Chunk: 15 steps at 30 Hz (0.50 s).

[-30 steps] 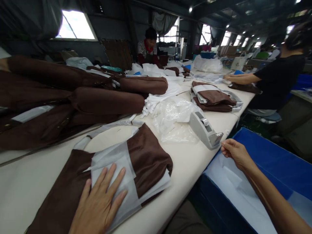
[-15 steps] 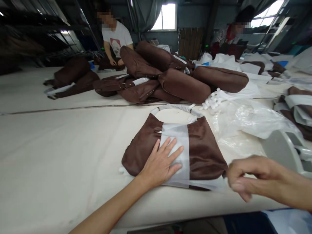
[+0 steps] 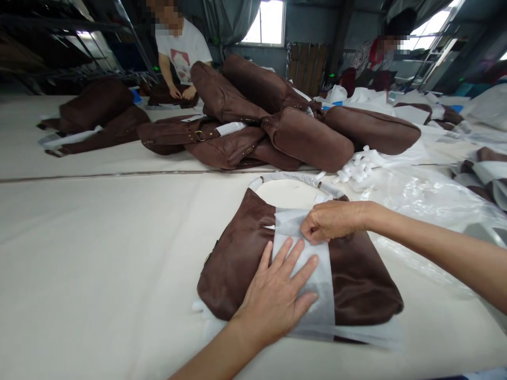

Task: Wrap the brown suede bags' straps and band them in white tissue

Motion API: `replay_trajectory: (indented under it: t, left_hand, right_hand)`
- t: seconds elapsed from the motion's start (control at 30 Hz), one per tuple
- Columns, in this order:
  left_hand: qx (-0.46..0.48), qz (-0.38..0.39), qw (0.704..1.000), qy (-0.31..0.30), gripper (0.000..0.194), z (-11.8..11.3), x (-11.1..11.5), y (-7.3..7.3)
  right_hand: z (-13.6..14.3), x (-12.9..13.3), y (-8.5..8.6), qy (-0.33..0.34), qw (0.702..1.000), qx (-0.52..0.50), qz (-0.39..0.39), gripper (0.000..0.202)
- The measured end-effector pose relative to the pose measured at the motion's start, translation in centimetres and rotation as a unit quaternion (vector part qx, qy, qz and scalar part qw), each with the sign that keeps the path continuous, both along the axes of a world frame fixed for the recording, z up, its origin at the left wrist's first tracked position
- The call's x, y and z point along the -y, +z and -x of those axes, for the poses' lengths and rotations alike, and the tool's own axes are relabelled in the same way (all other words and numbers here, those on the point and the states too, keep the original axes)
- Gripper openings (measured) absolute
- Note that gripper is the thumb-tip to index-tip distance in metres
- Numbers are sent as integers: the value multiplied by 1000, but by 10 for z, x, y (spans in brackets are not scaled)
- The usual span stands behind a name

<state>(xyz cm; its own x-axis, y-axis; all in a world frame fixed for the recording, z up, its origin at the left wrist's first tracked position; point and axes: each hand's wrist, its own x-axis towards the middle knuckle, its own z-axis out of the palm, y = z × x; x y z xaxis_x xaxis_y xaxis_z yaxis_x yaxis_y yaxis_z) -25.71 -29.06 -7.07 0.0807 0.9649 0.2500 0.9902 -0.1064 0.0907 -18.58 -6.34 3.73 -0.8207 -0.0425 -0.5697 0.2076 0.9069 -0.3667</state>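
A dark brown handbag lies flat on the table in front of me, its handle wrapped in white and pointing away. Round the bag's middle runs a band of pale translucent paper. My left hand rests flat on that band with fingers spread. Over the band's upper right part is my right hand, its fingers curled closed against the paper. Whatever those fingers hold, if anything, is hidden. A small slit with a bit of white shows left of the band.
Several brown handbags lie heaped beyond a seam across the table. Others lie at the far left. Clear plastic sheeting and white rolled pieces are on the right. Two people work across the table.
My right hand has moved from beside the bag's lower right corner up and left onto the paper band. My left hand stays spread on the band. The view has shifted slightly.
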Motion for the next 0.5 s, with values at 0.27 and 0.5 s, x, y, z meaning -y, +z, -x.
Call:
replay_trajectory:
  t: [0.27,0.5]
  left_hand:
    - [7,-18,1000,0,60,1,-1,-3]
    - [5,-21,1000,1,60,2,-1,-3]
  right_hand:
    - [-29,-20,-2,-207,921,-86,317,24]
    - [-75,-9,-25,-323,808,-206,447,27]
